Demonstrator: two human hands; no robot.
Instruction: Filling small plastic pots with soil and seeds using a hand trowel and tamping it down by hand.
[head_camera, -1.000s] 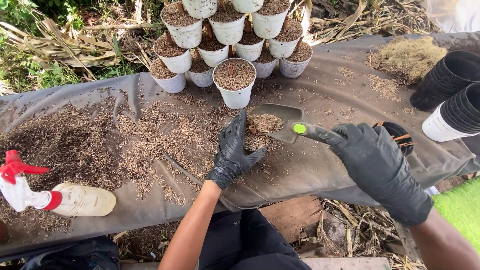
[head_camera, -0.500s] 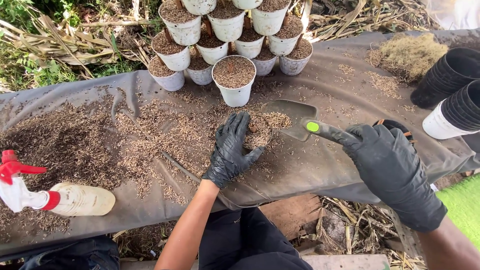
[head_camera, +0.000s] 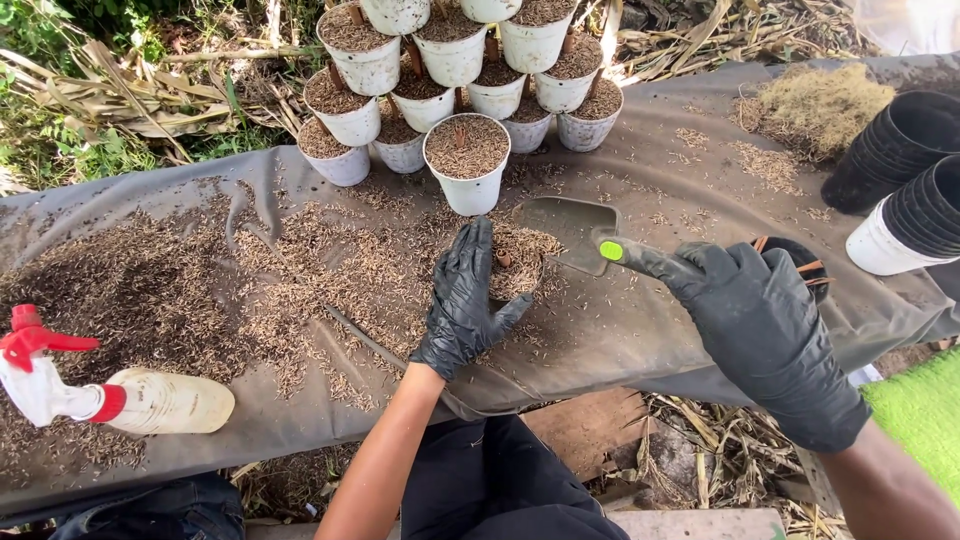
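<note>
Right hand, black-gloved, grip closed round the handle of a grey metal trowel, blade empty, just beside the heap. Left hand, black-gloved, fingers spread flat, holding nothing, resting against a small heap of brown husk mix on the grey sheet-covered desk. Beyond both: a white plastic pot filled with mix, more filled pots clustered behind it.

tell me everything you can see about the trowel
The trowel is a small hand scoop with a dark grey, slightly dished blade and a dark handle bearing a bright green dot. The gloved right hand grips the handle. The blade looks empty and lies low over the grey sheet, beside the husk pile that the left hand presses.
</note>
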